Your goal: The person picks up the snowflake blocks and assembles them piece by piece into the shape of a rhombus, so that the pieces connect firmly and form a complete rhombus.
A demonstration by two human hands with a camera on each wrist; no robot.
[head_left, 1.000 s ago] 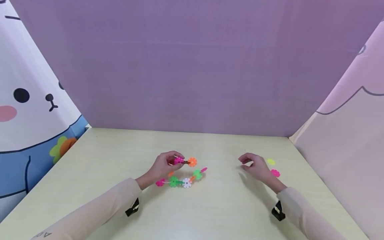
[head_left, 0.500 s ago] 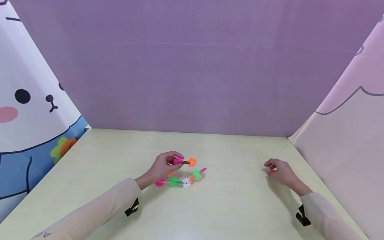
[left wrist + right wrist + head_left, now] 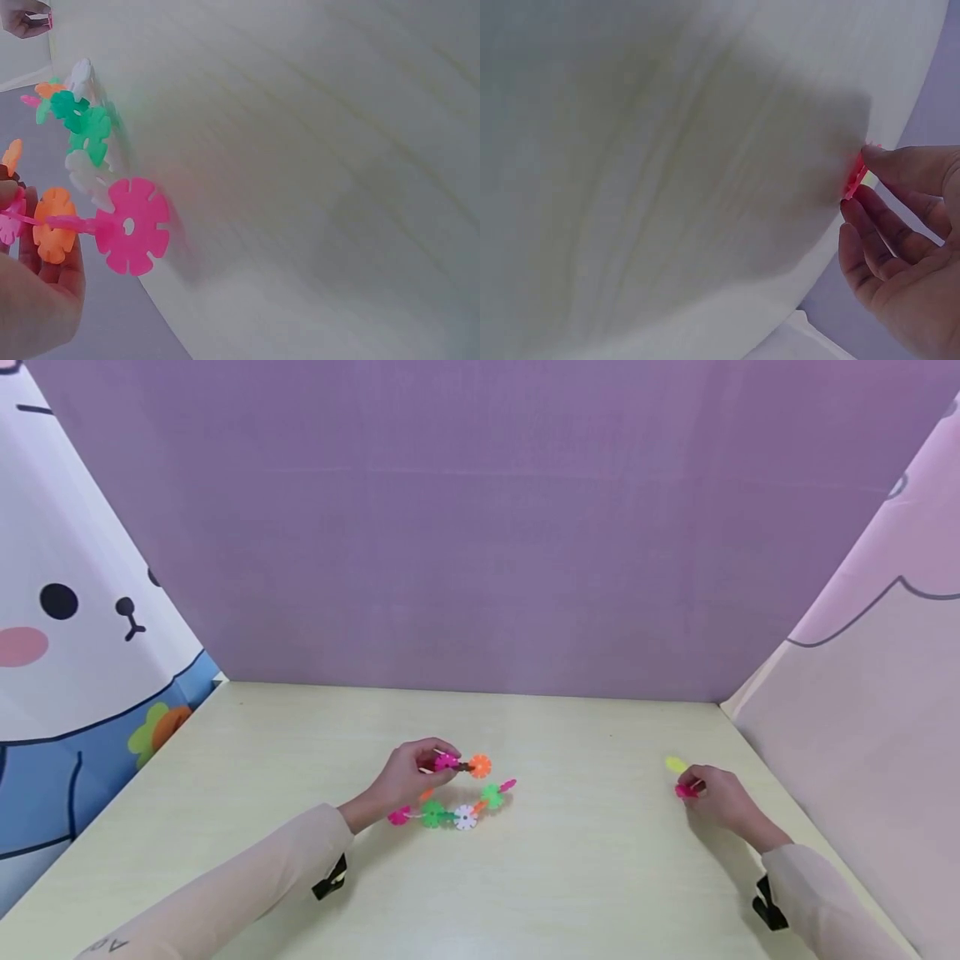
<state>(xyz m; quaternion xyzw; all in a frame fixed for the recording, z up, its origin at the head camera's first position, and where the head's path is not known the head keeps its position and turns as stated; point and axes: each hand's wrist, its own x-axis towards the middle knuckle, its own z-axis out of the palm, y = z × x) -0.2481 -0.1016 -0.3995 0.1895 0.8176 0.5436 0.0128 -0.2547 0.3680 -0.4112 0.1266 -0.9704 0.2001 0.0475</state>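
Observation:
In the head view my left hand (image 3: 401,781) pinches a pink snowflake disc (image 3: 447,762) in a chain of interlocked plastic discs. An orange disc (image 3: 481,766) ends the chain beyond my fingertips. Below, the chain curves through a green disc (image 3: 432,814) and a white disc (image 3: 465,817) to a pink tip (image 3: 508,785). The left wrist view shows another pink disc (image 3: 146,236) close up, linked near the orange disc (image 3: 54,238) by my palm. At the table's right side, my right hand (image 3: 722,797) pinches a loose pink snowflake disc (image 3: 857,176) at its edges.
A yellow disc (image 3: 676,764) lies just behind my right hand. The pale table (image 3: 570,860) meets a purple backdrop (image 3: 480,527) at the rear. Printed cloth panels stand at left (image 3: 82,677) and right (image 3: 862,735).
My right hand has moved right to the loose pink disc and now pinches it. The left hand keeps its hold on the chain, almost still.

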